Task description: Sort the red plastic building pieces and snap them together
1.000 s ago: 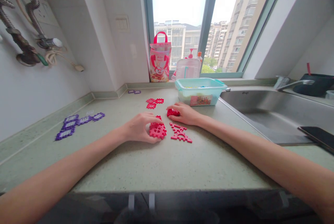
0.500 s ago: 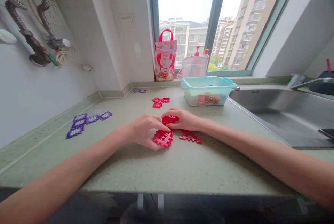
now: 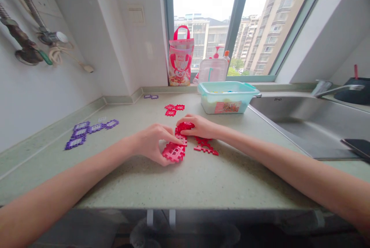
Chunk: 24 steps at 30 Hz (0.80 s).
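Observation:
My left hand (image 3: pixel 154 142) is closed on a red toothed-edge building tile (image 3: pixel 174 152) with a window-like grid, tilted just above the counter. My right hand (image 3: pixel 198 126) grips another red tile (image 3: pixel 185 126), partly covered by its fingers. Between the two hands a further red tile (image 3: pixel 181 140) shows; whether it is joined to both others I cannot tell. Right of them, under my right wrist, more red toothed pieces (image 3: pixel 206 147) lie on the counter. Farther back rests a small group of red tiles (image 3: pixel 171 112).
Purple tiles (image 3: pixel 79 132) lie joined at the left, with a small purple pair (image 3: pixel 151 97) near the back wall. A turquoise tub (image 3: pixel 225 101) holds colored pieces. At right is a steel sink (image 3: pixel 303 124). A red-handled bag (image 3: pixel 180 63) stands by the window.
The view has shifted slightly. My hands have drawn a little apart, and a red tile between them now shows. Both still hold their red tiles.

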### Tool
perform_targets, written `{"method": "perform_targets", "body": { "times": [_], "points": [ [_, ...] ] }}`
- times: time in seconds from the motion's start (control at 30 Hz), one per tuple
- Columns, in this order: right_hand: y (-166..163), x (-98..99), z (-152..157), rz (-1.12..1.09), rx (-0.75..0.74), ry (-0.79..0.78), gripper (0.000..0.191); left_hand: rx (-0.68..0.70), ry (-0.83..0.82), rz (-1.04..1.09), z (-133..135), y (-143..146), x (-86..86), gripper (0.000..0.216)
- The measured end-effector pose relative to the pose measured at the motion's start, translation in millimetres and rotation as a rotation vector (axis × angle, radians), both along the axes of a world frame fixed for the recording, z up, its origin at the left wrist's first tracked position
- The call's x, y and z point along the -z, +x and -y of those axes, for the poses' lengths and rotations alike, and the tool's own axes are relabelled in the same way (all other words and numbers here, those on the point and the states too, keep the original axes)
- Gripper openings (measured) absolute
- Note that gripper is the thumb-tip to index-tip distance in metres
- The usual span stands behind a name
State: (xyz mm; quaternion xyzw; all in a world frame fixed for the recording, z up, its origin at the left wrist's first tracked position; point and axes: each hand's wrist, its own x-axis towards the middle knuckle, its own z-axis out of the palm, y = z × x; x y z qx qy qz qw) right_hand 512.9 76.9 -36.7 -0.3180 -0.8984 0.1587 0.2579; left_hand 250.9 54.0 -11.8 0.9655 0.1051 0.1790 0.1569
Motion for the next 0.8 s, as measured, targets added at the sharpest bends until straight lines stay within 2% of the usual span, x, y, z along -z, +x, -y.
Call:
{"method": "perform_targets", "body": {
  "times": [0.17, 0.27, 0.37, 0.47, 0.57, 0.67, 0.8],
  "points": [
    [12, -0.3, -5, 0.065, 0.108, 0.032, 0.025, 0.026, 0.048, -0.001, 8, 3, 1.2, 0.050],
    [26, 1.2, -7, 0.054, 0.095, 0.047, 0.025, -0.016, 0.044, -0.015, 3, 3, 2.0, 0.046],
    [34, 3.8, -7, -0.005, 0.071, 0.038, 0.028, -0.105, 0.047, 0.031, -6, 1, -0.1, 0.045],
    [33, 6.3, -9, -0.057, 0.118, 0.082, 0.030, -0.289, 0.022, 0.099, -10, 3, -5.3, 0.045],
    [26, 7.4, -11, -0.044, 0.080, 0.139, 0.031, -0.448, 0.008, 0.090, -8, 7, -9.3, 0.039],
    [20, 6.5, -12, -0.004, 0.004, 0.146, 0.029, -0.458, 0.001, 0.012, -7, 11, -7.4, 0.037],
    [21, 2.4, -12, 0.015, -0.046, 0.116, 0.033, -0.477, -0.022, -0.036, -7, 16, 1.6, 0.047]
  ]
}}
